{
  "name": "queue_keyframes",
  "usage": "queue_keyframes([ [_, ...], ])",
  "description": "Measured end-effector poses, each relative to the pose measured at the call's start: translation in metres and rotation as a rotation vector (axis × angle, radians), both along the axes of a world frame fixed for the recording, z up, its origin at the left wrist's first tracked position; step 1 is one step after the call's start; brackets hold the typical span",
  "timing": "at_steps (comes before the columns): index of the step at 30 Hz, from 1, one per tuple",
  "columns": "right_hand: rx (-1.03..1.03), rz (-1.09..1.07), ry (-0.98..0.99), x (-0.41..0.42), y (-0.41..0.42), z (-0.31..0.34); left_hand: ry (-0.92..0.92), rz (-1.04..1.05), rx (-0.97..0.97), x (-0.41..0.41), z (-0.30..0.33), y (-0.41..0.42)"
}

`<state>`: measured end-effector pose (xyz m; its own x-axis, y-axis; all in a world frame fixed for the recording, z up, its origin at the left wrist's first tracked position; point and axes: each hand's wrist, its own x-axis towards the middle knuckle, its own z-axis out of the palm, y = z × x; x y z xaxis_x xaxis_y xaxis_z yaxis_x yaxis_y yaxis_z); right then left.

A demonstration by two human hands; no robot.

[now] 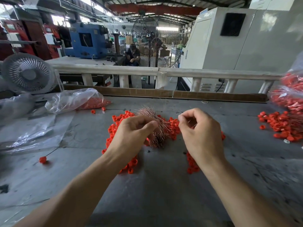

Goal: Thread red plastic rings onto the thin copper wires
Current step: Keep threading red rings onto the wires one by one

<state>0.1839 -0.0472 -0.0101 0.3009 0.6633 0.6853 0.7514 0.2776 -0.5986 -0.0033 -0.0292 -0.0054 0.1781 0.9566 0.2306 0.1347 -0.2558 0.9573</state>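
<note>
Dozens of thin copper wires (154, 126) make up the bundle we hold over the middle of the table (164, 185), above a loose heap of red plastic rings (122, 119) spread on the grey surface. Our left hand (132, 130) has its fingers (147, 124) curled shut around the bundle, the wire ends fanning out toward the far edge. Our right hand (199, 128) is just beside it, thumb and forefinger pinched together; a few strands run toward that pinch, but whether it holds a single wire, a ring or both we cannot tell, since the fingers hide it. We judge this to be the step of drawing one wire out of the bundle, or of meeting a ring with its tip. The next move calls for a steady bundle and a fine aim of the wire end through a ring's hole. Near the left edge lies one ring already on a wire (43, 159); toward the far left corner a clear bag of rings (77, 100); at the right edge, a larger pile (282, 125).
</note>
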Motion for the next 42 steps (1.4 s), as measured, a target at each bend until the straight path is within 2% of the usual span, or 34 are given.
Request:
queue_keyframes([
  [3, -0.012, 0.040, 0.052, -0.001, -0.003, 0.001, 0.104, -0.183, -0.010, 0.002, 0.001, -0.005],
  [6, -0.060, 0.076, 0.059, -0.003, -0.003, -0.001, 0.345, -0.296, 0.086, 0.006, 0.000, -0.009],
  [11, -0.077, 0.098, 0.071, -0.003, -0.002, -0.002, 0.604, -0.358, 0.239, 0.007, -0.001, -0.012],
  [14, -0.091, 0.102, 0.074, -0.003, -0.002, -0.002, 0.699, -0.359, 0.306, 0.008, -0.003, -0.012],
  [18, -0.099, 0.147, 0.113, -0.005, -0.003, -0.001, 0.745, -0.348, 0.313, 0.010, -0.005, -0.011],
  [27, 0.054, 0.186, 0.122, -0.006, -0.004, 0.000, 0.713, -0.348, 0.257, 0.015, -0.009, -0.008],
  [32, -0.190, 0.208, 0.041, -0.003, 0.000, -0.007, 0.658, -0.335, 0.248, 0.014, -0.010, -0.007],
  [37, -0.154, 0.238, 0.114, -0.001, -0.001, -0.003, 0.663, -0.323, 0.243, 0.014, -0.010, -0.008],
  [42, -0.242, 0.087, -0.003, 0.002, 0.001, -0.008, 0.673, -0.335, 0.255, 0.013, -0.011, -0.009],
])
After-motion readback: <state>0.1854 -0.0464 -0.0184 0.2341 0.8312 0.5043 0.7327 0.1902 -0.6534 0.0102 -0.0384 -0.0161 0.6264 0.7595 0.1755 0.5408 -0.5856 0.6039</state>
